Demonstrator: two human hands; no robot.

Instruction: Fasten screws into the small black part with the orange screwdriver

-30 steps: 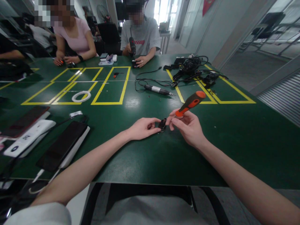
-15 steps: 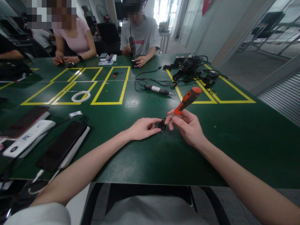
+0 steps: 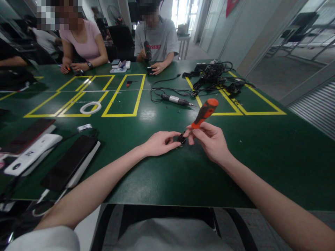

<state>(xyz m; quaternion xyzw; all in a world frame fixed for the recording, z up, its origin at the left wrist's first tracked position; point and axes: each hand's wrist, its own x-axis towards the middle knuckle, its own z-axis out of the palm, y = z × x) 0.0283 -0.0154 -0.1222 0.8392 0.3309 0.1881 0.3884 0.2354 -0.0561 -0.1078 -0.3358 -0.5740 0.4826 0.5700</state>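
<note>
Between its thumb and fingers, my left hand [image 3: 161, 143] grips a small black part [image 3: 181, 139] against the green tabletop. What kind of part it is I cannot make out. My right hand [image 3: 211, 142] is closed around the lower end of a screwdriver [image 3: 205, 113] with an orange and dark grey handle. The handle tilts up and to the right, while its shaft points down toward the black part. My fingers partly cover the tip, so whether it touches the part is unclear.
Ahead lies a corded electric screwdriver [image 3: 176, 100], with a heap of black cables [image 3: 213, 75] behind it. To the left are a phone [image 3: 69, 162], a white power strip [image 3: 34, 153] and a tape roll [image 3: 90, 107]. Two people sit across the green table [image 3: 162, 177].
The screwdriver's handle has shifted slightly left and stands a little steeper. My left hand and the black part have stayed in place.
</note>
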